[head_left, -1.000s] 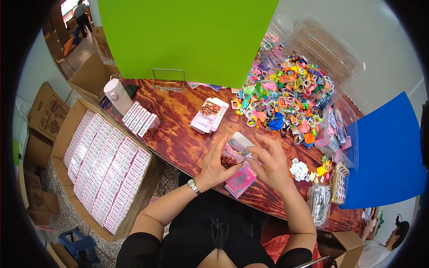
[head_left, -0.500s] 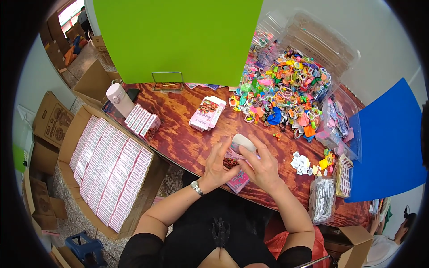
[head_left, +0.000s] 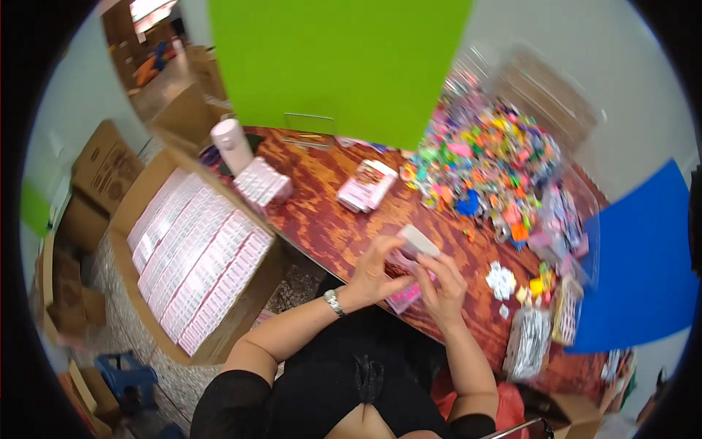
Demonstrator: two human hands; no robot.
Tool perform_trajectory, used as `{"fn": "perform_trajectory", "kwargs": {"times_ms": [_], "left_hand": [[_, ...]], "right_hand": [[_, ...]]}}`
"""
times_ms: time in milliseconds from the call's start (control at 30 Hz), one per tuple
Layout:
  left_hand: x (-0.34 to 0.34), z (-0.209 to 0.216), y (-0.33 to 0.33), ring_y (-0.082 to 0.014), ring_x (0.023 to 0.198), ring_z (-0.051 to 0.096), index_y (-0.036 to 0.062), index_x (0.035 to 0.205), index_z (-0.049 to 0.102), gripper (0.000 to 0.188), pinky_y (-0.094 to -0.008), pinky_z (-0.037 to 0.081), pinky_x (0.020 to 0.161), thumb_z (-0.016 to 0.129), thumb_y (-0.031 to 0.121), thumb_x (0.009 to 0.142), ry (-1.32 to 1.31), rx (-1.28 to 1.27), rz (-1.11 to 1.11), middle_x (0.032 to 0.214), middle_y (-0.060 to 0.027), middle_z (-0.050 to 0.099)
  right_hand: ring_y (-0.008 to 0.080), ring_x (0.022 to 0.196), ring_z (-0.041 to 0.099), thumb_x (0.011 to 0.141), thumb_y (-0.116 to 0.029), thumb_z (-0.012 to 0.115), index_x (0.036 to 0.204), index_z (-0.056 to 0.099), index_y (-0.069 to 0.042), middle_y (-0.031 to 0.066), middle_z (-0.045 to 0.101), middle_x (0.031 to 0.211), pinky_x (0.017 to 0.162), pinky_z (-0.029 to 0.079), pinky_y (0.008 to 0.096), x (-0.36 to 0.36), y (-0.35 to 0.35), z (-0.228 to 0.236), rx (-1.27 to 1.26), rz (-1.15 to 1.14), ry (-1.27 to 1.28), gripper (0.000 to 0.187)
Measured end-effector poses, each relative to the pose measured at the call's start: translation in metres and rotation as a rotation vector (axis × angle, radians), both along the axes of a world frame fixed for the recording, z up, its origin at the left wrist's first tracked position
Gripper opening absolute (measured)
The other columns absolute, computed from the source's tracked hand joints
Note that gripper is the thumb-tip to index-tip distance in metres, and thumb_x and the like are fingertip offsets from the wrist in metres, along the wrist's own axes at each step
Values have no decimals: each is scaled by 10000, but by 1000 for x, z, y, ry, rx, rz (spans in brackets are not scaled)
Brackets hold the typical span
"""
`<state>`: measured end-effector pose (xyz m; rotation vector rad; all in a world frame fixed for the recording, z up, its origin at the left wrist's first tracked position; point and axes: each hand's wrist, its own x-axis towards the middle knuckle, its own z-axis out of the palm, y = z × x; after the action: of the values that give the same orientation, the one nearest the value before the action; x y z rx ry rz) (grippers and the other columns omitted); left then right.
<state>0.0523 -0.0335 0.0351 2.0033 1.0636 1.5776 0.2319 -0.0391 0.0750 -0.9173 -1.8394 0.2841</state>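
Note:
A small pink printed box with a raised white flap [head_left: 419, 240] is between my hands above the near edge of the table. My left hand [head_left: 374, 274] grips its left side, thumb and fingers curved around it. At its right side, my right hand [head_left: 443, 289] has its fingers bent and pinched at the box; the fingers hide part of it. Beneath my hands lies a bright pink packet [head_left: 404, 298], partly covered. Farther back on the table stands a pink and white carton [head_left: 367, 186] with a printed front.
A heap of colourful trinkets [head_left: 490, 164] covers the back right. White slips [head_left: 501, 280] and a clear tub of silvery packets [head_left: 528, 342] sit at right. On the left are a pink bottle [head_left: 232, 146], stacked boxes [head_left: 263, 183] and a large cardboard box [head_left: 267, 274] packed with pink boxes.
The whole view has shifted and blurred. My right fingers have drawn closer together at the box. The flap still stands up, and the left hand keeps its hold.

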Motion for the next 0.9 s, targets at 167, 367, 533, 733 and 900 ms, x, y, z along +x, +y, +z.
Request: {"fn": "perform_trajectory", "kwargs": {"times_ms": [167,367,533,733,900], "left_hand": [[10,-7,-6,-352,1194,555,88,1434,380,818,-422,490,993,836,218,768,58,-75,-102,1325,-182,503],[17,5,-23,-356,1201,556,111,1432,350,774,-429,495,958,798,266,820,40,-188,-32,1336,-176,495],[3,18,-37,-356,1196,554,120,1426,329,796,-433,482,954,806,272,808,-1,-110,-59,1316,-169,498],[-12,18,-45,-368,1246,536,113,1447,298,838,-443,452,1003,803,208,786,-84,-2,-78,1345,-179,489],[-14,12,-52,-384,1264,526,124,1490,281,860,-455,434,1027,786,202,798,-48,25,-57,1357,-196,486]], "right_hand": [[334,936,687,877,10,717,1061,721,7,181,695,1034,796,550,388,10,-15,-1,-22,-41,-31,184],[331,891,650,896,27,679,1046,682,35,185,654,980,757,528,401,17,-17,2,0,54,-68,151],[285,1067,638,1019,-59,561,1415,472,43,202,631,1204,912,533,371,2,-31,27,-158,134,75,419],[259,1070,653,987,-12,606,1345,529,70,188,646,1218,897,548,338,-7,-9,18,-232,324,198,375],[259,1046,664,978,-30,644,1299,564,68,184,661,1191,901,552,345,-2,-3,17,-138,429,151,345]]}}
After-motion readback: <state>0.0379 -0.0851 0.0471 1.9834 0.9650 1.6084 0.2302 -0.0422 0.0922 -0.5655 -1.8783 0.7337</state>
